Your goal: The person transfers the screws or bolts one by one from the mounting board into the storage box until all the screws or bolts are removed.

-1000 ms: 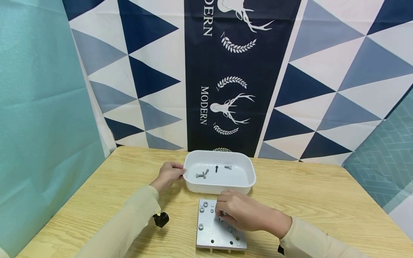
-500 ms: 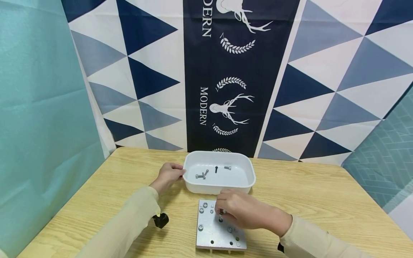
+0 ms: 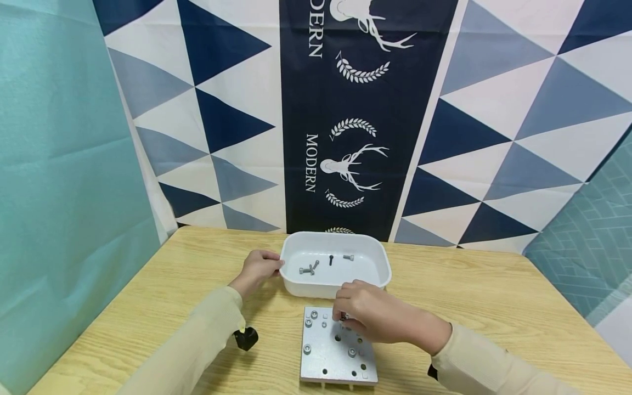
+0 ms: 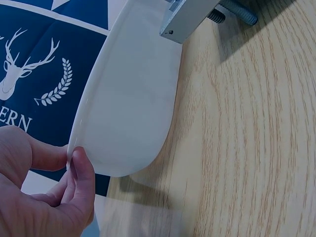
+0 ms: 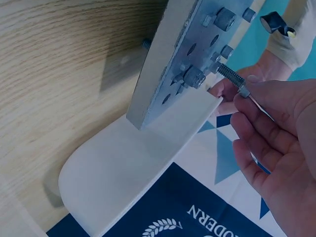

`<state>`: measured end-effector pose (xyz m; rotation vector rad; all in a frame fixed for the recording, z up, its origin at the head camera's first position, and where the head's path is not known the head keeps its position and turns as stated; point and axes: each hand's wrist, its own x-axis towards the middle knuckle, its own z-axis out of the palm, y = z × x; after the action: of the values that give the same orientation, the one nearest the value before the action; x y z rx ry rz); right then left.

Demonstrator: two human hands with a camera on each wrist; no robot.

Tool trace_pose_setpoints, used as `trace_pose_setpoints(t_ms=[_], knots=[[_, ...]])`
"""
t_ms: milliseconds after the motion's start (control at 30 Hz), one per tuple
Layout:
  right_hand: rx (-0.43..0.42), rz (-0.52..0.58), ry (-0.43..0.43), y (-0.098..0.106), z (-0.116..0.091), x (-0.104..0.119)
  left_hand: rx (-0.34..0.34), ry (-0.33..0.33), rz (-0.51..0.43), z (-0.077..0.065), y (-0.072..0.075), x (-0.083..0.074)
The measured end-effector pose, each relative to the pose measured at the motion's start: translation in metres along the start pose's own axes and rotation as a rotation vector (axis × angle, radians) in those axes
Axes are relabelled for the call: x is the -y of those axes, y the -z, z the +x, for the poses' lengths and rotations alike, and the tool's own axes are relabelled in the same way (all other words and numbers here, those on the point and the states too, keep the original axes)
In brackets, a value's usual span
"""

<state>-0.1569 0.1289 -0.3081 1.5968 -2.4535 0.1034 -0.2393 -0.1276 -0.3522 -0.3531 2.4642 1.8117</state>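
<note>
My left hand point(image 3: 260, 267) pinches the left rim of a white plastic tray point(image 3: 321, 289) between thumb and fingers; the left wrist view shows the thumb and fingers point(image 4: 83, 173) on either side of the rim. Over the far right part of a silver metal plate point(image 3: 331, 362), my right hand point(image 3: 370, 310) pinches a socket-head bolt point(image 5: 231, 75) by its head. In the right wrist view the bolt's threaded end points at the plate's face. Several bolts point(image 3: 307, 349) sit in the plate's holes, and bare holes point(image 3: 338, 338) show beside them.
Several loose bolts lie in the tray, among them a dark one point(image 3: 331, 260) and a silver one point(image 3: 348, 257). Below the plate, bolt ends point(image 4: 239, 12) stick out. A wooden table point(image 3: 459, 307) carries everything, with a patterned cloth point(image 3: 242, 104) hanging behind.
My right hand, pinching the bolt, has moved slightly away and to the right over the plate, uncovering a middle hole and another at the right. My left hand stays on the tray's rim.
</note>
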Motion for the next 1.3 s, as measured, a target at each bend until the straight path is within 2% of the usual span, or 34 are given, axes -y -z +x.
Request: trace_pose_setpoints(t_ms=[733, 967, 1300], knots=[[-0.051, -0.023, 0.010, 0.005, 0.004, -0.011, -0.004, -0.003, 0.000, 0.001, 0.000, 0.003], [-0.048, -0.031, -0.014, 0.007, 0.008, -0.015, 0.001, -0.007, 0.005, 0.000, 0.001, 0.003], [-0.042, -0.034, -0.063, 0.008, 0.023, -0.022, 0.006, -0.014, -0.007, 0.000, 0.000, 0.003]])
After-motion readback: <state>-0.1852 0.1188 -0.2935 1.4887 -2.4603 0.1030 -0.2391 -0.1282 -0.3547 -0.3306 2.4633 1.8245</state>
